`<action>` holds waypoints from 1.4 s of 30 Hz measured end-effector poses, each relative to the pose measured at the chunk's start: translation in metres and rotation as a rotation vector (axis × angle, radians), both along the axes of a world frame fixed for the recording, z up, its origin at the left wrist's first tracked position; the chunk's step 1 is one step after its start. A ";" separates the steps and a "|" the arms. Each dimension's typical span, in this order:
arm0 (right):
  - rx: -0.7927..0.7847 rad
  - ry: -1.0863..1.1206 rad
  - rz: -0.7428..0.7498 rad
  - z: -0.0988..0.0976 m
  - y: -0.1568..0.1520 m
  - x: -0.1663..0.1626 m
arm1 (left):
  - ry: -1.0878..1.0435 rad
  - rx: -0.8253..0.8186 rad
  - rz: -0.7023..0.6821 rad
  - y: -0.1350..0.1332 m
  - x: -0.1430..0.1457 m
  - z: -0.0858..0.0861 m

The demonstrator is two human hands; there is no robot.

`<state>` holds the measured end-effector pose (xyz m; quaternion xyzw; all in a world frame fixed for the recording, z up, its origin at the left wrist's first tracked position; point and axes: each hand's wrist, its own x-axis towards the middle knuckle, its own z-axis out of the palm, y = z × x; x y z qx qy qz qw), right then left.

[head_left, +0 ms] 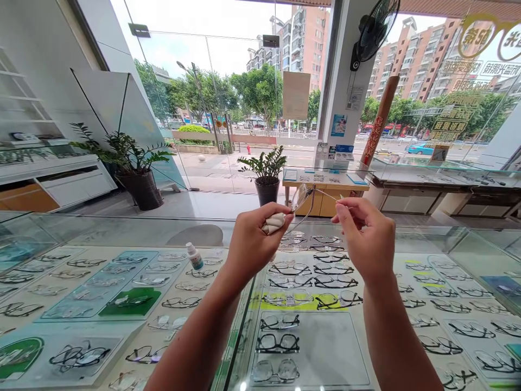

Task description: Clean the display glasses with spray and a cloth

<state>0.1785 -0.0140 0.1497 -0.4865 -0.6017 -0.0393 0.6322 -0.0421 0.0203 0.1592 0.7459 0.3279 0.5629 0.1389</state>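
I hold a thin-rimmed pair of glasses (pixel 303 196) up over a glass display counter (pixel 122 233). My left hand (pixel 254 239) is closed round a pale cleaning cloth (pixel 273 222), and its fingertips pinch the cloth against one lens. My right hand (pixel 362 239) is closed in a pinch on the thin metal temple of the glasses, to the right of the lens. Under both hands, rows of spectacle frames (pixel 313 271) lie inside the counter.
A small spray bottle (pixel 194 256) stands on the counter glass left of my left arm. Potted plants (pixel 266 176) (pixel 136 168) stand on the floor beyond, by glass shopfront windows. More display counters (pixel 427 176) run along the right; a wall fan (pixel 372 30) hangs above.
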 end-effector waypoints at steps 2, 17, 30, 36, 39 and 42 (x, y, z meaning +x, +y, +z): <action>0.067 0.009 -0.080 0.001 0.001 0.001 | 0.072 0.028 0.019 0.002 -0.003 0.000; 0.086 0.002 0.174 -0.011 -0.001 -0.035 | -0.069 -0.077 -0.118 -0.009 0.014 -0.003; -0.067 0.111 0.010 -0.011 0.019 -0.010 | -0.526 -0.146 -0.086 0.012 0.008 -0.010; -0.159 -0.067 -0.206 -0.009 0.021 -0.007 | -0.521 -0.126 -0.042 0.018 0.015 -0.014; -0.059 -0.197 -0.154 -0.005 0.012 -0.014 | -0.413 -0.124 -0.035 0.012 0.020 -0.012; -0.064 -0.344 0.053 -0.004 0.004 -0.022 | -0.329 -0.157 -0.118 0.007 0.024 -0.011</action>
